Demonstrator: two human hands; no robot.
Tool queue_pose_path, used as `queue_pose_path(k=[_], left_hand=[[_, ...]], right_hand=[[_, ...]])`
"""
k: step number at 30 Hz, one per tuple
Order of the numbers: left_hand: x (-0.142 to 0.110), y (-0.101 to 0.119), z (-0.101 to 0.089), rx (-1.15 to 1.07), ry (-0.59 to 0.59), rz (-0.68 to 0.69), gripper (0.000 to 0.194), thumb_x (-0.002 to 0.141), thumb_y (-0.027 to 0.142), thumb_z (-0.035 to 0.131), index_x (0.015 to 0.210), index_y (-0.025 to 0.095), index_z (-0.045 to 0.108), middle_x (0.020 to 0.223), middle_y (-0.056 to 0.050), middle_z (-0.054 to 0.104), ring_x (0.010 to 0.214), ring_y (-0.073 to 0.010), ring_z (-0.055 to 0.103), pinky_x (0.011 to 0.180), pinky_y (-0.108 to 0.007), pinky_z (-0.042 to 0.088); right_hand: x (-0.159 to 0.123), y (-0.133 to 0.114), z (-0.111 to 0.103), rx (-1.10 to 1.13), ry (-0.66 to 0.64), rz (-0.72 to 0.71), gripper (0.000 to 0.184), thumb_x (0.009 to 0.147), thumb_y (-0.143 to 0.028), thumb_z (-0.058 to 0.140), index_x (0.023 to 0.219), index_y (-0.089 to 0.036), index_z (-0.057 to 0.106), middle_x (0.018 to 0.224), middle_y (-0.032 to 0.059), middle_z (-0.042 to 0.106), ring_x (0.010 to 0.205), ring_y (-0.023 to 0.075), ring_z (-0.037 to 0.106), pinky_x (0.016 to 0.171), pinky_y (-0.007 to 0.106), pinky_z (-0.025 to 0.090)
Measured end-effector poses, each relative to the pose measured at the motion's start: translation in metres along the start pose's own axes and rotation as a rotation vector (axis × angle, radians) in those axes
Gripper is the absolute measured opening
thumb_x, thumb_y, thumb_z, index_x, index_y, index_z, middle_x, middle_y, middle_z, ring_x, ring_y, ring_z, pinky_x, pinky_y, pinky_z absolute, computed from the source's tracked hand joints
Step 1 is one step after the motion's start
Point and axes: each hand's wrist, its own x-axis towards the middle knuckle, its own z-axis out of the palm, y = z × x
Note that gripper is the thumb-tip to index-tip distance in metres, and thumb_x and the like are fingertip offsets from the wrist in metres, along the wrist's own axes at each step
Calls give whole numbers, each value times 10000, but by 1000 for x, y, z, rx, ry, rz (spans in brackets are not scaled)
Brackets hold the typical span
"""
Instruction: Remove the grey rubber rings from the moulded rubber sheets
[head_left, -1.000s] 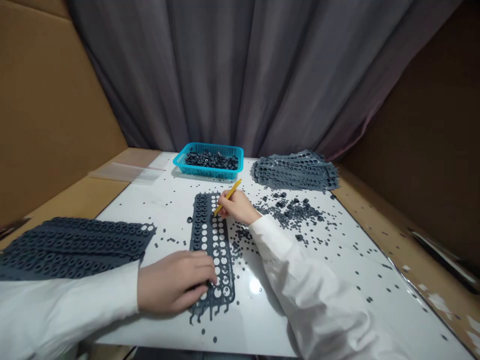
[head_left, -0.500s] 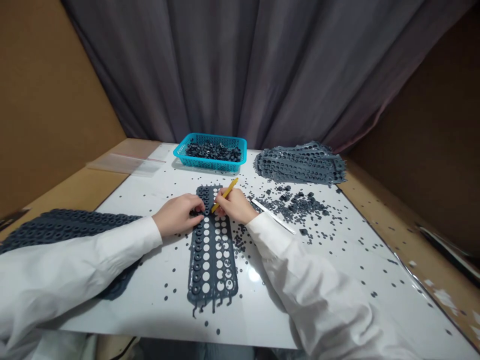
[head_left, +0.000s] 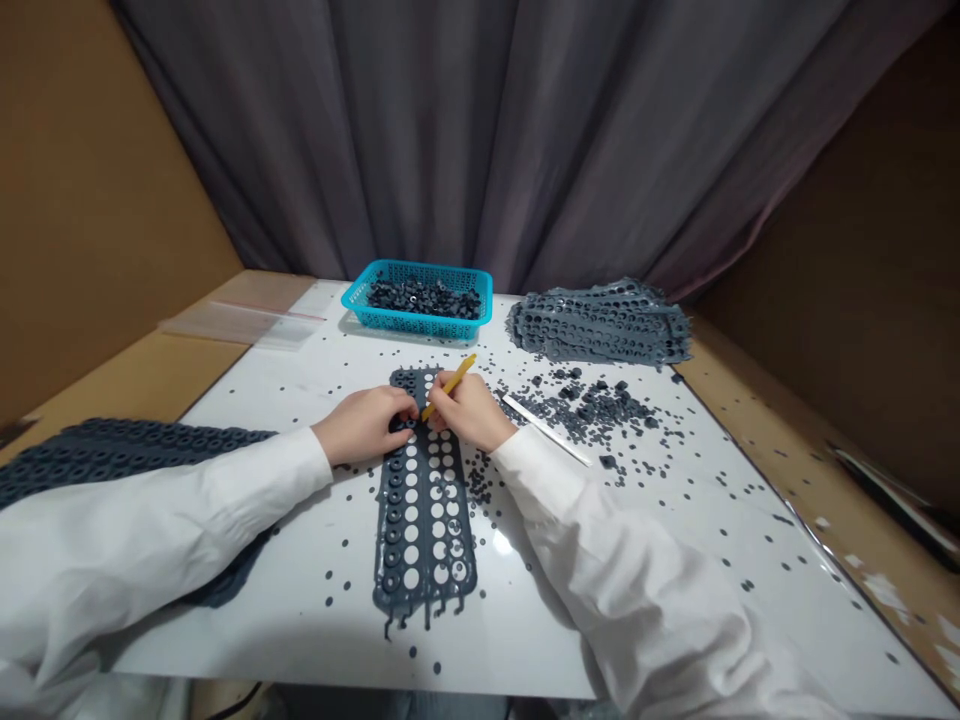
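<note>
A dark grey rubber sheet (head_left: pixel 424 500) with rows of round holes lies lengthwise in front of me on the white table. Dark rings still sit along its left row, while white table shows through the other holes. My right hand (head_left: pixel 466 408) is closed round a slim yellow pen-like tool (head_left: pixel 454 380), whose lower tip meets the sheet near its upper middle. From the left, my left hand (head_left: pixel 367 424) curls its thumb and fingers onto the sheet beside that tip. What lies directly beneath those fingertips is hidden.
Behind stands a turquoise basket (head_left: pixel 417 325) of small dark pieces. Stacked perforated sheets (head_left: pixel 600 325) lie at the back right, more ringed sheets (head_left: pixel 142 455) at the left. A white strip (head_left: pixel 547 431) rests beside scattered dark bits (head_left: pixel 592 410). Clear plastic bags (head_left: pixel 247 318) lie back left.
My left hand has shifted slightly right and up, closer to the tool tip. The right hand with the yellow tool has barely moved. The view has shifted a little.
</note>
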Motion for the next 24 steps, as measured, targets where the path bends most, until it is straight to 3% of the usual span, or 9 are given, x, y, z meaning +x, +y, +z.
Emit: queue_pose_path(k=[11,19,24], left_hand=[[1,0,4,101,-12,51,162,777,258,512,881,181,609,864,-61,622,831,-223,583,731,-316,440],[2,3,0,162,-37,131,199,833,256,481,902,161,641,854,-85,625,831,-218,574,750,-324,449],[2,-3,2,69,-28,109,213,821,283,512,943,169,645,901,-84,638,887,-221,579,803,-330,444]], right_hand=[[-4,-13,11,-272,38,-5,175,784,-132,409,622,-195,393,532,9,520,563,144,514,573,240,383],[-2,13,26,77,84,98,204,804,-134,423,620,-203,368,467,-48,480,425,100,471,484,207,365],[2,27,28,208,94,182,211,853,-220,365,643,-213,353,456,-52,503,338,98,472,371,195,364]])
